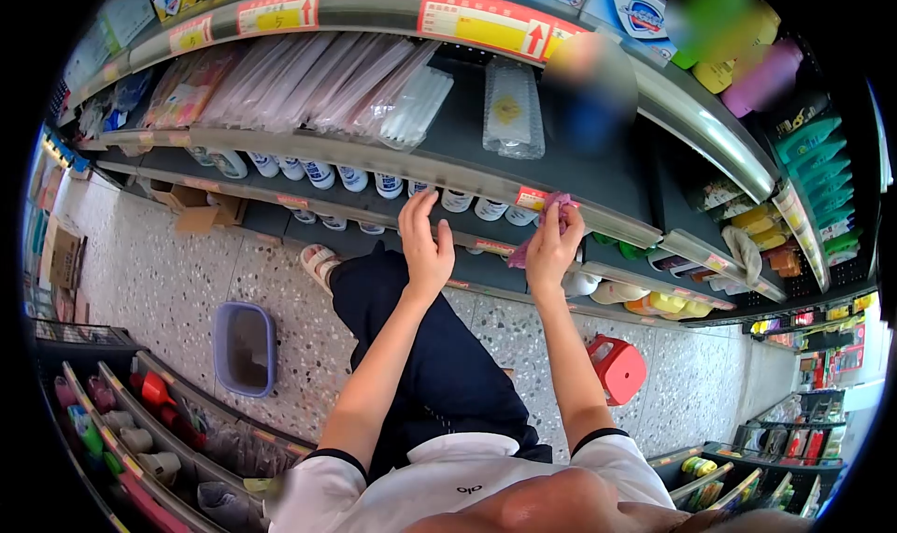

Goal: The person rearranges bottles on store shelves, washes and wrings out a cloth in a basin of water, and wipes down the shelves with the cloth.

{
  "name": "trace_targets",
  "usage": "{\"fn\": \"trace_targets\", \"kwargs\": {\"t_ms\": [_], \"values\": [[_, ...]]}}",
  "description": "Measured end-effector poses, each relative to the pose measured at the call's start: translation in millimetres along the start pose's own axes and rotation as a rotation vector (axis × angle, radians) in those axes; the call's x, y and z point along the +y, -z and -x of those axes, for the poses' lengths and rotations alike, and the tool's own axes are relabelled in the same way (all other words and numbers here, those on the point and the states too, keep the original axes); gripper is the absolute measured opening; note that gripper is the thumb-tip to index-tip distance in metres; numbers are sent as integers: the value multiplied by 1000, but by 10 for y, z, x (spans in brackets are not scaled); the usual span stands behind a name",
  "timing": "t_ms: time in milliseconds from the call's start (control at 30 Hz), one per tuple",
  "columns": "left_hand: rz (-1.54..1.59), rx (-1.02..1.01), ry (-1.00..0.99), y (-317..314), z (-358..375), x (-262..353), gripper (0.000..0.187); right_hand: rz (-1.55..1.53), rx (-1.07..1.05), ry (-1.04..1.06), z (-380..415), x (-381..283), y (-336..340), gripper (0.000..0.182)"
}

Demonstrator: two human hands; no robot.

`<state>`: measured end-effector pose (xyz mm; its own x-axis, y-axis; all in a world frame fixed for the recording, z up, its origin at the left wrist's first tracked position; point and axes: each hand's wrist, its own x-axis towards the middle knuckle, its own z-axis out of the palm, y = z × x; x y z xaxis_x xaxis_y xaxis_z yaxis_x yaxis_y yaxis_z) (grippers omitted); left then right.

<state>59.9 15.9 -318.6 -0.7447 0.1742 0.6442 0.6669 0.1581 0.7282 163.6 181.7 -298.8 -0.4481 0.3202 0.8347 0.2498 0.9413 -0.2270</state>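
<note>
My right hand (553, 253) is closed on a crumpled purple cloth (519, 255), which shows above and below my fingers. That hand is at the front edge of the middle shelf (598, 217), close to a red and white price label (531, 199). My left hand (428, 251) is held up with its fingers stretched out and nothing in it. It is in front of the lower shelf, near a row of white bottles with blue lettering (389, 185). A bubble-wrapped packet (512, 108) lies on the middle shelf beyond my hands.
Plastic-wrapped long packets (308, 80) fill the middle shelf's left part. On the speckled floor stand a purple-blue bucket (219, 346) and a red stool (619, 372). Cardboard boxes (198, 217) sit on the lower left shelf. More shelving (177, 412) is behind me.
</note>
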Motion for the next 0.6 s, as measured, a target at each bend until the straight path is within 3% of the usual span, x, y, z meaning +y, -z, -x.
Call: {"fn": "trace_targets", "kwargs": {"t_ms": [167, 433, 533, 600], "values": [[187, 83, 336, 77, -7, -278, 40, -42, 45, 61, -68, -387, -287, 40], [685, 178, 757, 201, -128, -496, 33, -85, -75, 80, -156, -949, -603, 41], [814, 160, 1111, 323, 17, -631, 35, -77, -71, 76, -171, -1027, -621, 35], [808, 81, 1075, 417, 102, -659, 35, -91, -139, 78, -150, -977, -588, 42]]}}
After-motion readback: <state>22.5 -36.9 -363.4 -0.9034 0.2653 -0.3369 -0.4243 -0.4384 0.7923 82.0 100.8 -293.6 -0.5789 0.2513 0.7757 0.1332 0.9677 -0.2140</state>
